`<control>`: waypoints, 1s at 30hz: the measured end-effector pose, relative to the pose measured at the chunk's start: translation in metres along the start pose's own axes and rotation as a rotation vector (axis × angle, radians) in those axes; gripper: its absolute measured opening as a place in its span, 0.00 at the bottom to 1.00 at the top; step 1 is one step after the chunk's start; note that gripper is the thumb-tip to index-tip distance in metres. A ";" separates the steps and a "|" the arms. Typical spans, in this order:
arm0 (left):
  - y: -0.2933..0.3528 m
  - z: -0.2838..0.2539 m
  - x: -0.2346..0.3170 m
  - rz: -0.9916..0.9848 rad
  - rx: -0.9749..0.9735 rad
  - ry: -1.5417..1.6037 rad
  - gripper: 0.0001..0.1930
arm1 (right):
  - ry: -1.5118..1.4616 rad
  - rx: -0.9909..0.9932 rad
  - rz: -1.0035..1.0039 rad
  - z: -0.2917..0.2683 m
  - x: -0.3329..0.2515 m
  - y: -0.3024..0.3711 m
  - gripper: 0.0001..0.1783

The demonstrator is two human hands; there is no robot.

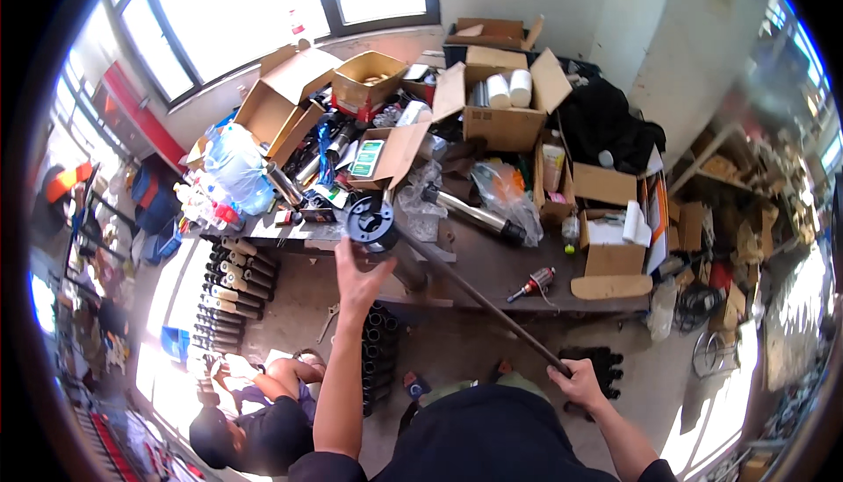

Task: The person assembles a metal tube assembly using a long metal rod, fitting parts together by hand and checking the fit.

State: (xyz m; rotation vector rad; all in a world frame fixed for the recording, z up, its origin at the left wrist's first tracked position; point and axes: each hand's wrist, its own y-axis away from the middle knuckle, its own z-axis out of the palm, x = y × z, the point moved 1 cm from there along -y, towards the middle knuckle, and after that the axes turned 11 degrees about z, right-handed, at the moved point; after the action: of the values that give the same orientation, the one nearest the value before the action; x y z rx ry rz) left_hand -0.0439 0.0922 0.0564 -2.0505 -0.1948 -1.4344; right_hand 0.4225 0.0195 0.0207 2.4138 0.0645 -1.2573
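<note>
The left hand (358, 283) is spread, fingertips by the round flange (378, 231) just beyond it. The right hand (577, 383) grips the long bar's (481, 300) near end.

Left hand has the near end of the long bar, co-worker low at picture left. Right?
Wrong hand: the head view shows the right hand holding the long bar by its near end. The co-worker is low at picture left, as stated.
</note>
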 end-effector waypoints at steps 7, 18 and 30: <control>-0.032 0.058 0.006 0.087 0.058 0.164 0.29 | 0.276 -0.205 0.005 -0.106 -0.065 -0.063 0.17; -0.029 0.016 -0.021 -0.014 -0.024 0.430 0.31 | -0.015 -0.905 0.413 -0.037 -0.080 -0.075 0.28; -0.062 0.005 -0.043 0.077 -0.540 0.523 0.37 | -1.093 -0.581 0.198 0.342 -0.130 0.120 0.21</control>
State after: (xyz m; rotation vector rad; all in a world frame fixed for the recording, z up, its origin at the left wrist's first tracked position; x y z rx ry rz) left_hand -0.0848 0.1539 0.0421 -1.9480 0.5342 -2.0730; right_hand 0.1085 -0.2014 -0.0077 1.0269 -0.1119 -1.9312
